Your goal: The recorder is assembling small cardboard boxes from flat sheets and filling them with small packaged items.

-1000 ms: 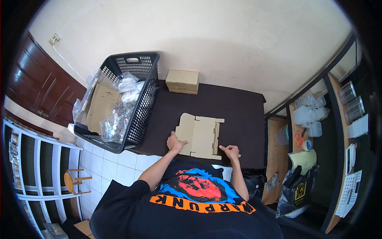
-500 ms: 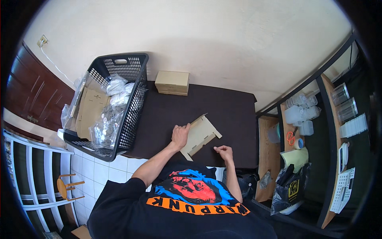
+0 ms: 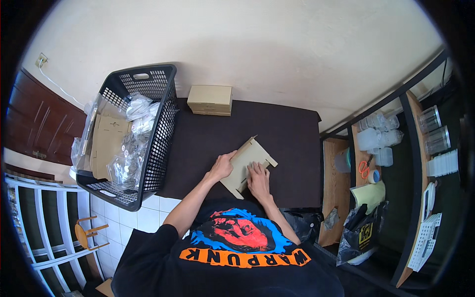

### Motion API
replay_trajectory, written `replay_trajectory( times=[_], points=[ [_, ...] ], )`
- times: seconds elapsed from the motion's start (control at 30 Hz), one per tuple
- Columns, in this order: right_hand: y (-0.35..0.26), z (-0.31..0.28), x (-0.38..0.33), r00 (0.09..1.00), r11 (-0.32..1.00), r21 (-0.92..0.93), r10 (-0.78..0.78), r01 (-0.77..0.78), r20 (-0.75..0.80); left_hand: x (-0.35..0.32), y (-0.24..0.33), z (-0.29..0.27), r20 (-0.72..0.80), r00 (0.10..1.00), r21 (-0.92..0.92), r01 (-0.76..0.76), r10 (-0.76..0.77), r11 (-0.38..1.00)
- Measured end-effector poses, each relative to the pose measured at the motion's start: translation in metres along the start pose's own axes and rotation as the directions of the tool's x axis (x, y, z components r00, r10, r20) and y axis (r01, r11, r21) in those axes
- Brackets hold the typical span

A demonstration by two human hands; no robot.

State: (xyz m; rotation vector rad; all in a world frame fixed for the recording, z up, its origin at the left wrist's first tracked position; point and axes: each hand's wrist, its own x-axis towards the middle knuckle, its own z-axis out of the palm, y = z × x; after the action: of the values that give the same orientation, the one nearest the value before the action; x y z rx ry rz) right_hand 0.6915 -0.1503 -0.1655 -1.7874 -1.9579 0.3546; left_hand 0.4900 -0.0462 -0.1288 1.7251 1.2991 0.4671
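A partly folded brown cardboard box (image 3: pixel 239 163) lies slantwise on the dark table, with slots and tabs along its raised edges. My left hand (image 3: pixel 222 166) grips its left edge, the fingers closed around the cardboard. Over the near right side reaches my right hand (image 3: pixel 259 181). Its bent fingers press on the inner face and hold that flap, while its thumb is hard to make out.
Folded boxes (image 3: pixel 210 100) are stacked against the wall at the table's back. On the left a black plastic basket (image 3: pixel 162 133) holds cardboard and clear bags of parts. To the right stands a shelf with plastic containers, orange scissors (image 3: pixel 364 170) and tape (image 3: pixel 374 176).
My right hand has moved left from beside the box onto its near right flap, which it now grips. My left hand stays on the left edge. The view has shifted slightly.
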Motion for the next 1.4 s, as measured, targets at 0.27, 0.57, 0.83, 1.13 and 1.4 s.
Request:
replay_trajectory(
  times=[0.27, 0.57, 0.83, 1.13, 1.4],
  points=[
    [0.016, 0.012, 0.012, 0.935, 0.972, -0.224, 0.013, 0.072, 0.354, -0.005, -0.005, 0.008, 0.239, 0.965, -0.179, 0.158, -0.113, 0.971],
    [0.023, 0.001, 0.021, 0.922, 0.986, -0.155, 0.003, 0.062, 0.387, -0.019, 0.017, 0.018, 0.342, 0.93, -0.026, 0.155, -0.137, 0.988],
    [0.026, 0.0, 0.006, 0.954, 0.998, -0.069, 0.01, 0.011, 0.298, -0.033, -0.004, 0.065, 0.304, 0.952, 0.239, -0.028, -0.047, 0.971],
    [0.039, -0.028, -0.031, 0.976, 0.97, 0.128, 0.212, -0.204, -0.045, -0.039, -0.002, 0.078, 0.291, 0.957, 0.373, -0.116, 0.003, 0.92],
    [0.032, -0.033, -0.022, 0.986, 0.987, -0.105, 0.131, -0.121, 0.101, -0.032, 0.004, 0.068, 0.327, 0.945, 0.405, -0.113, -0.028, 0.907]
  ],
)
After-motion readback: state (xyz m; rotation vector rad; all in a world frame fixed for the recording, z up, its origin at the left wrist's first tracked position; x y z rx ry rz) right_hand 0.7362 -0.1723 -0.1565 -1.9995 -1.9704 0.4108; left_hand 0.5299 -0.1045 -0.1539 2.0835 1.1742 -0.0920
